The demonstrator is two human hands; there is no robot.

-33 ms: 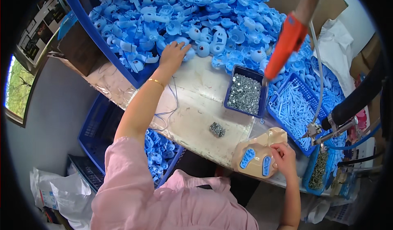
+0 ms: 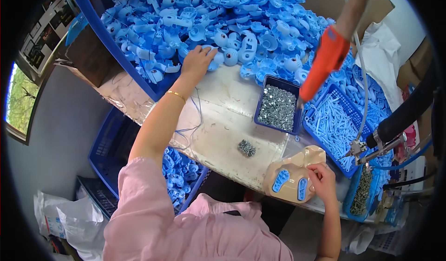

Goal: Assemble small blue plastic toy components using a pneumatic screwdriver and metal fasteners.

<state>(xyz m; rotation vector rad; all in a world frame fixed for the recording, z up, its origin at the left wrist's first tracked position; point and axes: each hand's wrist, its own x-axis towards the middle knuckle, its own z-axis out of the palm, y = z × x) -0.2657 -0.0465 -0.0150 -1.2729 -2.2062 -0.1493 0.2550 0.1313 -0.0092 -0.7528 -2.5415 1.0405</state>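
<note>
White bag [image 2: 83, 219]: blue print [image 2: 60, 227], illegible; hands [image 2: 199, 62] [image 2: 323, 179] at blue parts [image 2: 215, 59], tan fixture [image 2: 291, 186].

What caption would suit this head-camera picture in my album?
Left hand at a heap of blue plastic toy parts, right hand at a tan block bearing two blue pieces.

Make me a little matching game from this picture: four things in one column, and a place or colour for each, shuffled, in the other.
1. Left hand
2. Right hand
3. Small metal pile
4. Shirt

A. At the tan block
B. Pink
C. At the near edge of the blue heap
D. On the table

Pairs: 1-C, 2-A, 3-D, 4-B
</note>
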